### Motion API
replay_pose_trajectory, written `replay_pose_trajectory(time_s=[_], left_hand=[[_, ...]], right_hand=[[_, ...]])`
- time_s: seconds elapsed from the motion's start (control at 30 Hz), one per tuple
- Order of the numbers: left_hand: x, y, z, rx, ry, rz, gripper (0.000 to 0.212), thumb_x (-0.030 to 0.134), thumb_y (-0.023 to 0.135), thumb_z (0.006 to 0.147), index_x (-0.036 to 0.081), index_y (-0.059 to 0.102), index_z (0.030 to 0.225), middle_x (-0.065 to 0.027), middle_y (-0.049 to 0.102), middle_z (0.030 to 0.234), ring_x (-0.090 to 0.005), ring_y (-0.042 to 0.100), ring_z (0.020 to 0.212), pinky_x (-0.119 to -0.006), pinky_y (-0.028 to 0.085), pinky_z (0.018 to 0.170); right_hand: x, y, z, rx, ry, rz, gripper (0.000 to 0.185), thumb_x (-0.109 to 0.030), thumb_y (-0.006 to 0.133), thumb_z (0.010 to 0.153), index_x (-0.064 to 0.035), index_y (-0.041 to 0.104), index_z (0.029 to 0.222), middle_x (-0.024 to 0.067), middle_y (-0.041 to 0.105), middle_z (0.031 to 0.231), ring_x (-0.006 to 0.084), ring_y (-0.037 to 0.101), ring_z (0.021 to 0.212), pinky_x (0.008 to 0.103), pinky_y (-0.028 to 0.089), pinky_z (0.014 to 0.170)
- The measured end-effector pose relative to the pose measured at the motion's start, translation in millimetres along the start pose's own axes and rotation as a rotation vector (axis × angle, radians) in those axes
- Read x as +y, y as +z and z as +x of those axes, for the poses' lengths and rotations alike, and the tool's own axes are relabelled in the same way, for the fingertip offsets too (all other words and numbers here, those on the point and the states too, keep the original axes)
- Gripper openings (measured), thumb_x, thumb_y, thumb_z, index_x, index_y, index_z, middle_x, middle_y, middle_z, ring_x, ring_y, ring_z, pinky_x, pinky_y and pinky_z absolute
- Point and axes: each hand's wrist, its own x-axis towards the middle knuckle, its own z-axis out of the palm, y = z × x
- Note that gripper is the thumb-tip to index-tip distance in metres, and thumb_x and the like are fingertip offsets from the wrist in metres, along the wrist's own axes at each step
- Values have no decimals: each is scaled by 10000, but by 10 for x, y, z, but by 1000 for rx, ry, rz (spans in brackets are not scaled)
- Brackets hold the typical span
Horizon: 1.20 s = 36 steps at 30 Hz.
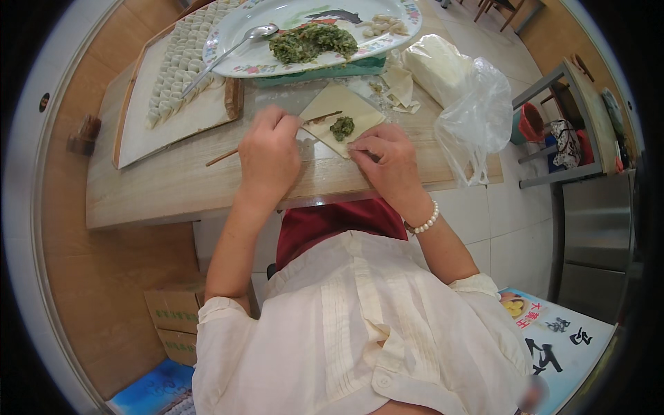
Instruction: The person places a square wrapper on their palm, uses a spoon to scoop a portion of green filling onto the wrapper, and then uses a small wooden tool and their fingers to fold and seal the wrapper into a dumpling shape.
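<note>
A square wonton wrapper (pixel 338 98) lies on the table in front of me, turned cornerwise, with a small heap of chopped green filling (pixel 342 128) on it. My left hand (pixel 271 150) is closed around a thin wooden stick (pixel 222 156), whose far end reaches over the wrapper beside the filling. The fingers of my right hand (pixel 391 153) pinch the wrapper's near right edge; their exact grip is partly hidden. Beyond both hands, a large floral oval plate (pixel 228 36) holds a mound of filling (pixel 311 42), a metal spoon (pixel 262 31) and garlic cloves (pixel 384 26).
The plate rests on a green box (pixel 321 71). At left, a wood-edged tray (pixel 140 109) carries rows of folded wontons (pixel 179 78). A stack of wrappers (pixel 436 65) sits in a clear plastic bag (pixel 474 109) on the right, near dough scraps (pixel 400 88). The table's front edge (pixel 166 210) is close to me.
</note>
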Motion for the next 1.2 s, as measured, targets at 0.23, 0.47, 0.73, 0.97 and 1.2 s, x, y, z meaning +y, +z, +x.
replay_pose_trajectory(time_s=[0.23,0.47,0.73,0.97,1.2], left_hand=[[-136,269,15,-99,29,-224,137,-53,666,768,16,669,887,-135,615,881,-310,617,795,-372,493,675],[-74,50,-30,-65,-98,-365,164,-93,655,755,8,671,882,-121,628,885,-287,618,767,-332,491,663],[-123,57,-180,-150,1,-249,132,-65,665,766,7,674,876,-122,622,864,-291,618,755,-354,490,655],[-112,-28,-147,-338,3,-300,71,8,672,798,-13,669,865,-128,631,827,-281,617,736,-351,479,634],[-34,-228,156,-584,-784,-708,126,55,640,875,-63,658,916,-47,625,773,-121,570,717,-270,440,618]], right_hand=[[-18,-6,18,3,-17,-9,80,-51,767,700,-86,722,755,59,651,798,280,611,816,372,501,734],[-1,12,-13,17,4,9,90,-42,765,700,-86,717,763,57,651,809,280,611,817,374,504,727],[-22,3,-3,16,-33,-29,125,-41,780,679,-85,691,754,64,632,807,290,599,814,388,503,706],[-37,31,-2,38,2,-67,125,-52,782,675,-70,678,742,75,624,805,294,592,826,388,499,705],[-34,44,-1,58,17,-66,124,-55,779,680,-55,669,738,89,608,772,305,587,816,404,491,706]])
